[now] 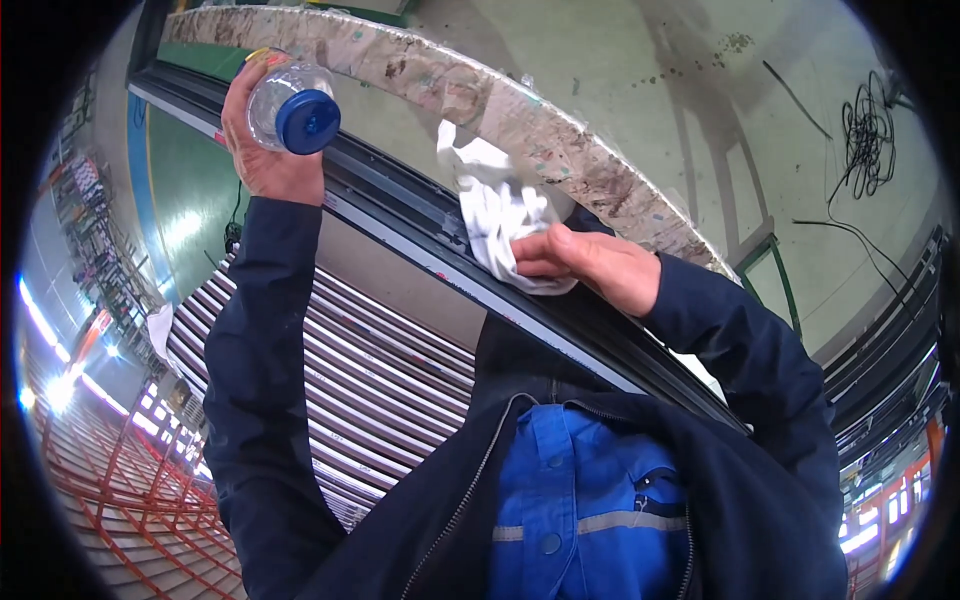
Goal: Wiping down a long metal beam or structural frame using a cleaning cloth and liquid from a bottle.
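Observation:
My left hand (262, 150) is wrapped round a clear plastic bottle (268, 105) with a blue cap (308, 122), at the upper left above a long dark profile. The bottle is tilted, its cap turned toward me. In the middle, my right hand (590, 262) has its fingers closed on a crumpled white cloth (492, 205). The cloth lies against the dark metal profile (400, 190), which runs slantwise from upper left to lower right. Part of the right fingers is hidden in the cloth's folds.
A long padded support, stained and worn (440, 75), runs behind the profile. Many light-edged profiles (380, 380) lie stacked below left. Black cable (865, 140) is coiled on the greenish floor (650, 60) at the far right. Red racks (120, 480) stand at the lower left.

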`<state>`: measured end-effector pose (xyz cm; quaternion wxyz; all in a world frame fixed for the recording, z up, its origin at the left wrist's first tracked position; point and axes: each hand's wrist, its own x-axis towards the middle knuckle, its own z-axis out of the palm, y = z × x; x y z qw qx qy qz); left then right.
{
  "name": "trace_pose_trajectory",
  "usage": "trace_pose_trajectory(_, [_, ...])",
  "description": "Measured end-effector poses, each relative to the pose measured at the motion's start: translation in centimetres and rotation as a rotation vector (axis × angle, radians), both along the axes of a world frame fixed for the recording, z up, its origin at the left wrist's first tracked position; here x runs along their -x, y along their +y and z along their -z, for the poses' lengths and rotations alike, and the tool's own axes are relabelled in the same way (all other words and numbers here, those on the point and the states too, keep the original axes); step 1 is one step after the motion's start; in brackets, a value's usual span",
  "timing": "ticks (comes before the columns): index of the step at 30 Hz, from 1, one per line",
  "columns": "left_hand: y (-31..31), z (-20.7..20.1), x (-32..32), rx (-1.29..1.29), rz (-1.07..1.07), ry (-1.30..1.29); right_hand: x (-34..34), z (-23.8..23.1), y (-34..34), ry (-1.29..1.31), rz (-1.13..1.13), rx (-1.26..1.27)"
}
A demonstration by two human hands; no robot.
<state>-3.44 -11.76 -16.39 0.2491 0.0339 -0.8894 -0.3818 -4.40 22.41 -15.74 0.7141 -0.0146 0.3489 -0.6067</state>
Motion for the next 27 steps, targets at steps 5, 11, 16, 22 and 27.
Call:
trace_pose_trajectory(5, [0.0,0.2,0.3,0.021,-0.010,-0.010,0.2,0.2,-2.8,0.105,0.042,0.053])
trace_pose_trajectory(11, [-0.1,-0.1,-0.2,-0.166,-0.040,-0.077,-0.6,0.5,-1.2,0.077,0.072,0.106])
trace_pose_trajectory(16, [-0.1,-0.1,-0.2,-0.315,-0.033,-0.071,0.3,-0.1,-0.7,0.366,-0.088,0.068])
trace_pose_trajectory(22, [0.3,0.1,0.0,-0.132,-0.015,-0.067,-0.9,1.5,-4.4,1.029,0.094,0.030])
trace_pose_trajectory(27, [-0.7,0.2,-0.1,-0.533,-0.006,-0.077,-0.6,2.4,-5.9,1.266,-0.001,0.091])
